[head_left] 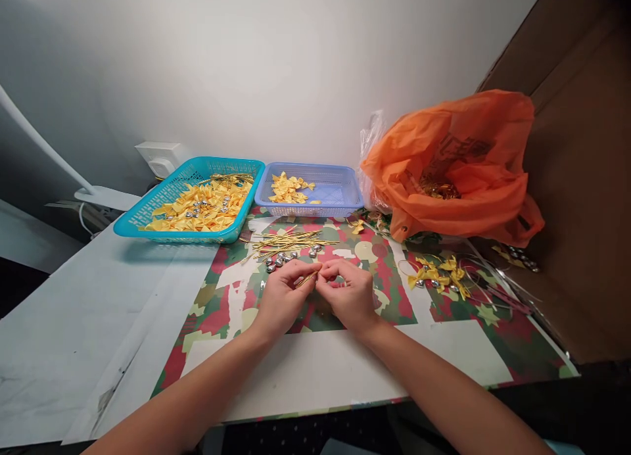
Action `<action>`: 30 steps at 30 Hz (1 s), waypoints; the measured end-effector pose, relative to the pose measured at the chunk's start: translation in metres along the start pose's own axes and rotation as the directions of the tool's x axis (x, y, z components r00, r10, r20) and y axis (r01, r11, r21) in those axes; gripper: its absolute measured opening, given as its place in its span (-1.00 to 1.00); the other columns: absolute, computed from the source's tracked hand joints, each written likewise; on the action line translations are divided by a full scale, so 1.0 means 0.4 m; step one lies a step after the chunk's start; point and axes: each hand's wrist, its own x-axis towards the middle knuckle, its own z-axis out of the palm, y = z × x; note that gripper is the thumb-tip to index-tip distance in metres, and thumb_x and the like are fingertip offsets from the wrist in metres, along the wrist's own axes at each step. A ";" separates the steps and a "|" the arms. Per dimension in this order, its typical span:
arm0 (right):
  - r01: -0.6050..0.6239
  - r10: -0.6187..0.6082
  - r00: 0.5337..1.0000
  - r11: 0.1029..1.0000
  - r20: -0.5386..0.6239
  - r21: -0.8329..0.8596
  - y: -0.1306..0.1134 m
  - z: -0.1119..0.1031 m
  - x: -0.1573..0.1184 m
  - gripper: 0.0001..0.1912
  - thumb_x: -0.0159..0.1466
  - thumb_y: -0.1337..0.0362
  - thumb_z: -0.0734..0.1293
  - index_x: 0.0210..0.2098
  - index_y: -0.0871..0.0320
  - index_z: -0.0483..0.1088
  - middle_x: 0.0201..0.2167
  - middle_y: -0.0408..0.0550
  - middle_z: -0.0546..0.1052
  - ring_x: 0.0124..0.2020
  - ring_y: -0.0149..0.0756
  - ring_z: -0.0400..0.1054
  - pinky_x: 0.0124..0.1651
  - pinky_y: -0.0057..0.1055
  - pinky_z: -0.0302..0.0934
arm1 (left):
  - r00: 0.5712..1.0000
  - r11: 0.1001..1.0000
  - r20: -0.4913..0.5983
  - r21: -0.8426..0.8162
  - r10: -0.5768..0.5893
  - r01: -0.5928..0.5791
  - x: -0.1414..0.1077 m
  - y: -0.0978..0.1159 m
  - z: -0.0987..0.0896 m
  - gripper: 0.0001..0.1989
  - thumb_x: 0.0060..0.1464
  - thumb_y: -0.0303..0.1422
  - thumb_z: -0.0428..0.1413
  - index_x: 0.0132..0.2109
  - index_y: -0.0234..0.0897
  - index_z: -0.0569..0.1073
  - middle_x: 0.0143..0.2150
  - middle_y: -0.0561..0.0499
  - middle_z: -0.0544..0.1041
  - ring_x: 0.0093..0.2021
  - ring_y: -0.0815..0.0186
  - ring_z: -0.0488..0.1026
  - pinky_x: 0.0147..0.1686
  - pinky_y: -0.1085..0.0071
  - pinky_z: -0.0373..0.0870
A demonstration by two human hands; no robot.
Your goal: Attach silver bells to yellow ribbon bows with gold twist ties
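Fingertips meeting here, and the left hand has a thin, metallic gold tie pinched narrow, slanting towards the right hand, whose tips are drawn close; whether they grip it I can't tell. It looks like fine two-handed work at the tie's end, calling for light, exact fingertip control. At eleven o'clock, round, shiny silver bells and a loose sheaf of stiff gold ties; at ten, a teal, perforated plastic basket of glossy yellow ribbon bows; at two, a crinkled orange plastic bag.
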 end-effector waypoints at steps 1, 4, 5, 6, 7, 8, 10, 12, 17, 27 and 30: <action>0.001 -0.001 1.000 1.000 0.008 0.002 0.000 -0.001 0.002 -0.83 0.12 0.43 0.31 -0.57 0.11 0.37 -0.51 -0.10 0.54 -0.43 -0.32 0.44 -0.55 -0.47 0.23 | 0.999 0.999 -0.006 -0.021 -0.033 0.033 0.000 0.001 0.000 -0.81 -0.06 -0.29 0.23 -0.26 -0.19 0.66 -0.26 -0.05 0.59 -0.21 0.21 0.50 -0.23 0.38 0.41; -0.031 0.031 1.000 0.999 -0.002 0.044 0.000 -0.008 0.010 -0.86 0.14 0.39 0.33 -0.54 0.11 0.42 -0.51 -0.11 0.56 -0.42 -0.31 0.46 -0.40 -0.40 0.36 | 0.988 0.982 -0.013 -0.113 -0.153 0.151 0.002 0.003 -0.004 -0.74 -0.13 -0.25 0.29 -0.24 -0.23 0.66 -0.22 -0.08 0.62 -0.19 0.17 0.51 -0.22 0.35 0.44; -0.062 0.063 0.998 0.996 -0.014 0.067 0.000 -0.012 0.013 -0.88 0.15 0.37 0.35 -0.52 0.12 0.45 -0.51 -0.11 0.56 -0.43 -0.31 0.46 -0.36 -0.38 0.38 | 0.982 0.973 -0.015 -0.140 -0.188 0.184 0.004 0.003 -0.006 -0.71 -0.16 -0.24 0.31 -0.24 -0.25 0.65 -0.24 -0.09 0.63 -0.21 0.18 0.52 -0.22 0.34 0.44; -0.102 0.105 0.994 0.991 -0.024 0.089 -0.002 -0.016 0.016 -0.90 0.16 0.34 0.36 -0.50 0.12 0.47 -0.51 -0.11 0.57 -0.45 -0.32 0.46 -0.34 -0.37 0.40 | 0.976 0.964 -0.019 -0.160 -0.216 0.211 0.005 0.003 -0.008 -0.68 -0.18 -0.23 0.32 -0.23 -0.26 0.65 -0.26 -0.09 0.63 -0.25 0.19 0.52 -0.23 0.33 0.44; -0.146 0.150 0.988 0.983 -0.031 0.108 -0.003 -0.021 0.019 -0.91 0.16 0.30 0.38 -0.48 0.13 0.48 -0.50 -0.10 0.57 -0.47 -0.32 0.46 -0.35 -0.36 0.41 | 0.970 0.956 -0.023 -0.176 -0.241 0.233 0.007 0.003 -0.010 -0.66 -0.19 -0.22 0.33 -0.22 -0.28 0.65 -0.29 -0.09 0.64 -0.28 0.21 0.52 -0.24 0.33 0.44; -0.184 0.190 0.981 0.975 -0.035 0.123 -0.005 -0.026 0.021 -0.91 0.17 0.28 0.39 -0.46 0.13 0.50 -0.49 -0.09 0.58 -0.48 -0.32 0.46 -0.37 -0.36 0.41 | 0.965 0.948 -0.027 -0.194 -0.262 0.252 0.008 0.003 -0.012 -0.65 -0.21 -0.23 0.35 -0.22 -0.29 0.65 -0.30 -0.09 0.64 -0.32 0.23 0.51 -0.25 0.34 0.44; -0.221 0.226 0.974 0.966 -0.027 0.133 -0.008 -0.035 0.025 -0.90 0.16 0.25 0.40 -0.45 0.13 0.51 -0.50 -0.09 0.58 -0.50 -0.31 0.46 -0.38 -0.35 0.42 | 0.955 0.928 -0.020 -0.244 -0.296 0.282 0.011 0.002 -0.013 -0.64 -0.25 -0.24 0.37 -0.23 -0.29 0.65 -0.28 -0.09 0.65 -0.33 0.27 0.51 -0.23 0.34 0.44; -0.206 0.207 0.978 0.972 0.003 0.116 -0.011 -0.044 0.027 -0.91 0.16 0.27 0.41 -0.45 0.12 0.52 -0.51 -0.10 0.58 -0.51 -0.32 0.45 -0.40 -0.36 0.40 | 0.950 0.906 -0.004 -0.302 -0.314 0.298 0.013 0.002 -0.013 -0.65 -0.27 -0.26 0.37 -0.26 -0.29 0.65 -0.23 -0.10 0.65 -0.28 0.26 0.52 -0.17 0.33 0.45; -0.054 0.056 0.993 0.998 0.107 -0.021 -0.008 -0.054 0.028 -0.90 0.16 0.35 0.38 -0.49 0.11 0.52 -0.56 -0.14 0.56 -0.58 -0.39 0.35 -0.48 -0.41 0.31 | 0.937 0.880 -0.018 -0.351 -0.348 0.320 0.016 0.004 -0.011 -0.70 -0.30 -0.31 0.37 -0.31 -0.31 0.64 -0.22 -0.12 0.63 -0.27 0.25 0.53 -0.19 0.32 0.47; 0.059 -0.041 0.988 0.991 0.152 -0.119 -0.007 -0.056 0.020 -0.81 0.17 0.37 0.33 -0.57 0.12 0.43 -0.63 -0.16 0.48 -0.63 -0.42 0.26 -0.53 -0.44 0.20 | 0.961 0.927 -0.007 -0.265 -0.277 0.265 0.010 0.000 -0.017 -0.74 -0.22 -0.33 0.32 -0.27 -0.26 0.65 -0.45 0.02 0.58 -0.41 0.32 0.47 -0.29 0.37 0.44; 0.071 -0.054 0.989 0.991 0.139 -0.115 -0.010 -0.057 0.020 -0.81 0.18 0.38 0.33 -0.57 0.12 0.43 -0.64 -0.17 0.47 -0.64 -0.43 0.26 -0.54 -0.45 0.18 | 0.977 0.957 -0.026 -0.212 -0.211 0.201 0.006 0.006 -0.017 -0.79 -0.18 -0.33 0.29 -0.29 -0.22 0.66 -0.39 0.01 0.60 -0.40 0.32 0.48 -0.32 0.39 0.43</action>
